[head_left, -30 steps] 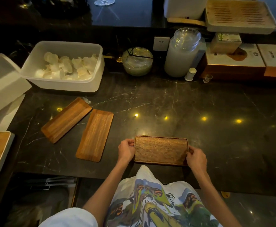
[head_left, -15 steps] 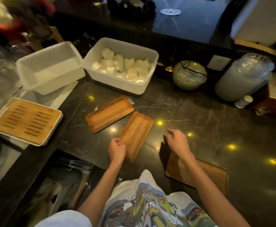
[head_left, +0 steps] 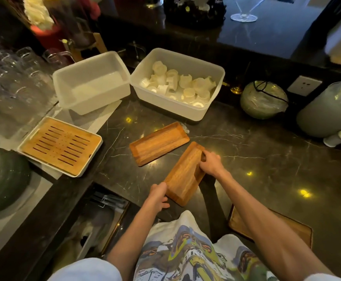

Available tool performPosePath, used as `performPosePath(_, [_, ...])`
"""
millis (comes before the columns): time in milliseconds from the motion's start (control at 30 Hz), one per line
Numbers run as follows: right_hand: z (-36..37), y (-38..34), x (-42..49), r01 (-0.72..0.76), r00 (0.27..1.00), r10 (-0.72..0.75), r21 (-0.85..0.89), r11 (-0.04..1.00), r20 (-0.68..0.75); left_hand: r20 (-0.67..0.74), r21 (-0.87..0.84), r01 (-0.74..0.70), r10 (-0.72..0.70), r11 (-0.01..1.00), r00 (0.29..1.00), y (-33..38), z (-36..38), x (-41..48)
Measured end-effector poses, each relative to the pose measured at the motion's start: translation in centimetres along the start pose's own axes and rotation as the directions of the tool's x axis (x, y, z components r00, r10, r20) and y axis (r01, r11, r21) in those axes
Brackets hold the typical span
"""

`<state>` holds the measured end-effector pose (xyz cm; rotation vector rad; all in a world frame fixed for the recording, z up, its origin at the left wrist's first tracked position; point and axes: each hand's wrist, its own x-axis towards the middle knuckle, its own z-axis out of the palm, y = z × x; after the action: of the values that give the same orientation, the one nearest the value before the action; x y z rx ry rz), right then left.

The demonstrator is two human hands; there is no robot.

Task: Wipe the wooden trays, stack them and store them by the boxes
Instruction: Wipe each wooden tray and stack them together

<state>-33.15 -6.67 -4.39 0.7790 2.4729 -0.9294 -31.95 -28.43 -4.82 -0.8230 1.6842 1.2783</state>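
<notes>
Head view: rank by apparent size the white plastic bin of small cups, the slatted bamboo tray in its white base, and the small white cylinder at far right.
1. White plastic bin of small cups
2. Slatted bamboo tray in its white base, nearly alike, so this order is unsure
3. Small white cylinder, clearly smallest

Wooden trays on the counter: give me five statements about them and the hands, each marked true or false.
1. Both hands grip the near wooden tray. True: left hand at its near end, right hand at its far right edge.
2. The far wooden tray is stacked on it. False: they lie apart.
3. The right white bin holds white cups. True.
4. The left white bin is full of cups. False: none show in it.
5. A third tray lies under the right forearm. True.
</notes>
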Motion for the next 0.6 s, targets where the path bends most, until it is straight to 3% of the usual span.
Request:
performPosePath(200, [-0.8, 1.6, -0.4, -0.150, 0.986, 0.143, 0.076, 0.986, 0.082, 0.004, -0.066, 0.093, -0.093, 0.994, 0.996, 1.7, 0.8, -0.6])
performPosePath(400, [-1.9, 1.6, -0.3, -0.197, 0.976, 0.192, 0.040, 0.980, 0.107, -0.084, -0.171, 0.058, -0.073, 0.984, 0.994, 1.5, 1.2, -1.6])
performPosePath(600, [-3.7, 7.1, -3.9, -0.219, 0.974, 0.188, 0.342, 0.914, 0.123, -0.114, -0.102, 0.022, -0.033, 0.995, 0.993, 0.3, 0.6, -1.8])
